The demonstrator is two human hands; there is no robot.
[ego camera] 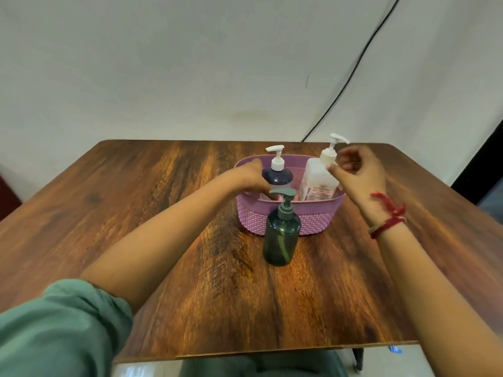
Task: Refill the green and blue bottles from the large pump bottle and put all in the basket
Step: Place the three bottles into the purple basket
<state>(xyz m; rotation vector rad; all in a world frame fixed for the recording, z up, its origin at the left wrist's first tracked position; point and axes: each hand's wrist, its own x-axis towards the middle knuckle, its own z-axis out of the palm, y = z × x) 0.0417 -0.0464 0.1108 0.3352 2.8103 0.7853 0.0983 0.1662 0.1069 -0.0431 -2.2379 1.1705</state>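
A purple woven basket [313, 217] stands at the middle of the wooden table. Inside it, the blue bottle [277, 176] with a white pump stands on the left. The large white pump bottle [317, 180] stands on the right. The green bottle [281, 238] stands upright on the table just in front of the basket. My left hand [251, 176] reaches into the basket and grips the blue bottle low on its left side. My right hand [356, 170] hovers beside the large bottle's neck, fingers loosely curled, thumb tip close to the collar.
The wooden table [163, 213] stretches wide to both sides of the basket. A black cable [351, 77] runs down the white wall behind the far right corner. A red thread band circles my right wrist.
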